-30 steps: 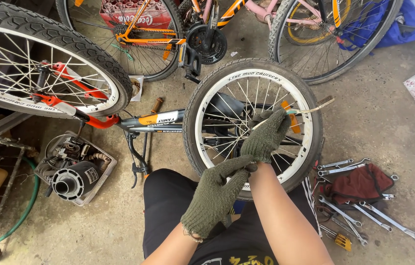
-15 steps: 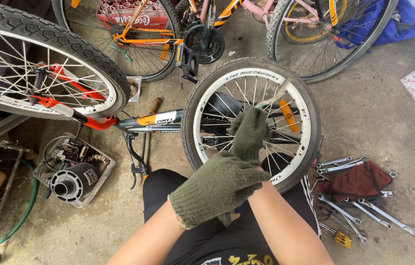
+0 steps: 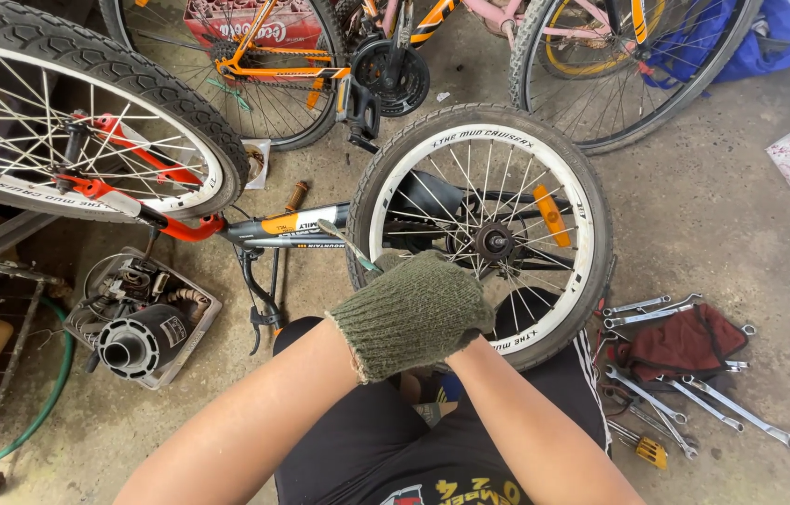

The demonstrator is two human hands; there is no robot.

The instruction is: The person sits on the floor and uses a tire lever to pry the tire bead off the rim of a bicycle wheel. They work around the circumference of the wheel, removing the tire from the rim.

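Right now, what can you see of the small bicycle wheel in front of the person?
The small bicycle wheel stands upright on the concrete floor. It has a black knobby tyre with a white sidewall, thin metal spokes, a central hub and an orange reflector. A bike frame attaches at its left. The gloved left hand covers its lower left edge.

Stained grey concrete floor (image 3: 694, 224) in even daylight

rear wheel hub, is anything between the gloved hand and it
Nothing solid shows between them. The left hand in its green glove hovers at the wheel's near rim; only thin spokes fan around the hub. The right hand is hidden beneath it.
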